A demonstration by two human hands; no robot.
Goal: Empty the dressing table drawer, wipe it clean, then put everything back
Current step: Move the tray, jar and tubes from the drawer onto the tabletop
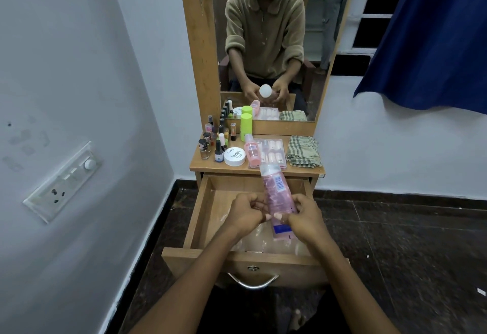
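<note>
A single wide-angle view from the person's head looks forward and steeply down at the pulled-out light-brown wooden drawer (200, 217) close below. Just beyond stands the small wooden desk (210, 166), facing the camera. The tall wood-framed mirror (266, 44) reflects the wearer back. The frame edges bend and seem slightly blurred.

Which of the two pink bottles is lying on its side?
The smaller pink bottle on the tabletop, lying beside the white tub. The larger pink bottle is held over the open drawer by both hands.
</note>
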